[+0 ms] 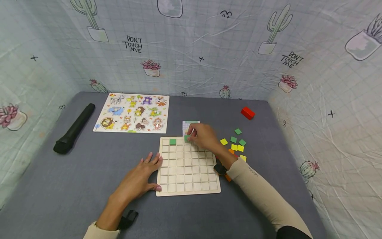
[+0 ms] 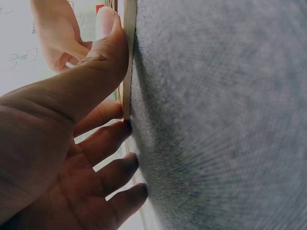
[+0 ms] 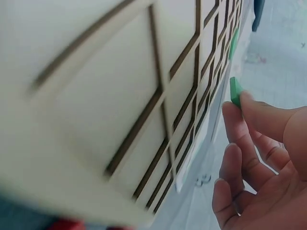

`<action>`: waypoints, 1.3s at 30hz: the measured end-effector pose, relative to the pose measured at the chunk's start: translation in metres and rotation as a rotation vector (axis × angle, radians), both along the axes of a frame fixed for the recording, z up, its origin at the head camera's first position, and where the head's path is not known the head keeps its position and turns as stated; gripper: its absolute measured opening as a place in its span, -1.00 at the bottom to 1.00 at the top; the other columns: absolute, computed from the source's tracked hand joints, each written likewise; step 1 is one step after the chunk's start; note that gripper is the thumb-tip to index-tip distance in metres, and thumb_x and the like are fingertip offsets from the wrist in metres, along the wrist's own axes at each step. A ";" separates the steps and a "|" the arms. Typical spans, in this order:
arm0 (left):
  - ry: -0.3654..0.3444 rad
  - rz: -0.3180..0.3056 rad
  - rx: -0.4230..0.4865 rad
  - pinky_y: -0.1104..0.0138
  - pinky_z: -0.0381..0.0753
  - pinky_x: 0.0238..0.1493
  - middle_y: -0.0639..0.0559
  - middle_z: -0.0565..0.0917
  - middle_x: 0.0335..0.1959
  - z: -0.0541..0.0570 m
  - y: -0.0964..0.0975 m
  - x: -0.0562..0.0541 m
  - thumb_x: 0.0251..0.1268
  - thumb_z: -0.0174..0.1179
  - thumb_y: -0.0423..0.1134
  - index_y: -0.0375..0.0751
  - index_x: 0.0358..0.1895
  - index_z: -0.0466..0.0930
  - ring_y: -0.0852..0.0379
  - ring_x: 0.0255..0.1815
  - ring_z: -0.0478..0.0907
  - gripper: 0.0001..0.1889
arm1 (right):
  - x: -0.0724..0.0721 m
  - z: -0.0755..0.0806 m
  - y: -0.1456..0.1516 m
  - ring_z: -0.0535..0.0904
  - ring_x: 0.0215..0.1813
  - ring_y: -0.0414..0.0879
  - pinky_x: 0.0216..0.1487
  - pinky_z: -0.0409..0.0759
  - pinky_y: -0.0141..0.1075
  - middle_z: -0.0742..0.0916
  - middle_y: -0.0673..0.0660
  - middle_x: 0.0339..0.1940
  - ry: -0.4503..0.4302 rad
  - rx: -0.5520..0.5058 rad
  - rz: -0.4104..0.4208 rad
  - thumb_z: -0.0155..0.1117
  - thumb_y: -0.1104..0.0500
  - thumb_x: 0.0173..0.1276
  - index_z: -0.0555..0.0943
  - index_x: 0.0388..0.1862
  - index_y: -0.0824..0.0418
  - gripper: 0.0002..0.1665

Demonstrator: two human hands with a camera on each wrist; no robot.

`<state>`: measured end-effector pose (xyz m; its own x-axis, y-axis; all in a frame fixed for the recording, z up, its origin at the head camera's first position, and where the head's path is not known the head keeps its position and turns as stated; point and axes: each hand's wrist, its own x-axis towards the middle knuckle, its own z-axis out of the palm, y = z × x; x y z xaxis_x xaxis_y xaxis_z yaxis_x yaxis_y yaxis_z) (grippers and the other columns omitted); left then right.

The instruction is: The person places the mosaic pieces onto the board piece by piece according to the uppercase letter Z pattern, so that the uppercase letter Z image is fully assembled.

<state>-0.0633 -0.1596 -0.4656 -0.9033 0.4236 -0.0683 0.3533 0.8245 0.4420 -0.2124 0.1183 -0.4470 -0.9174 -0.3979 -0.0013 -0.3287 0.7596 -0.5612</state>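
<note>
A wooden grid board (image 1: 188, 171) lies flat on the grey table. My left hand (image 1: 135, 181) rests at its left edge, fingers spread, thumb near the lower corner; the left wrist view shows the thumb (image 2: 103, 55) against the board's side. Between thumb and fingertips, my right hand (image 1: 204, 136) pinches a green square tile (image 3: 235, 91) above the board's top row. Another green tile (image 1: 172, 141) sits in a top-row cell further left. Behind the board is a small gridded pattern card (image 1: 186, 125), partly hidden by my right hand.
Loose green, yellow, orange and red tiles (image 1: 240, 148) lie right of the board, some hidden by the right forearm. A red block (image 1: 248, 113) stands at the back right. An animal puzzle board (image 1: 132, 113) and a black microphone (image 1: 74, 129) lie at the back left.
</note>
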 end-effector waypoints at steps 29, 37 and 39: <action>0.006 -0.012 -0.003 -0.28 0.27 0.62 -0.25 0.29 0.66 0.000 -0.001 0.001 -0.14 0.69 0.00 -0.31 0.60 0.35 -0.35 0.71 0.15 0.14 | 0.004 -0.002 -0.027 0.66 -0.18 -0.09 -0.07 0.65 -0.17 0.78 -0.02 -0.35 -0.054 0.019 0.055 0.60 0.19 0.32 0.81 -0.14 0.09 -0.84; 0.005 -0.006 0.007 -0.28 0.26 0.62 -0.25 0.29 0.67 0.001 0.000 0.001 -0.14 0.69 -0.02 -0.32 0.60 0.34 -0.36 0.72 0.14 0.15 | 0.003 -0.004 0.007 0.64 -0.25 -0.05 -0.04 0.69 -0.13 0.80 0.08 -0.23 -0.043 -0.102 0.031 0.55 0.23 0.37 0.80 -0.01 0.15 -0.77; 0.003 -0.004 0.008 -0.28 0.25 0.63 -0.24 0.28 0.67 0.001 0.000 0.001 -0.14 0.69 -0.02 -0.32 0.61 0.33 -0.35 0.72 0.13 0.15 | 0.002 -0.003 0.018 0.62 -0.30 -0.06 -0.19 0.63 -0.20 0.80 0.09 -0.25 -0.048 -0.121 0.014 0.53 0.26 0.38 0.80 -0.01 0.18 -0.78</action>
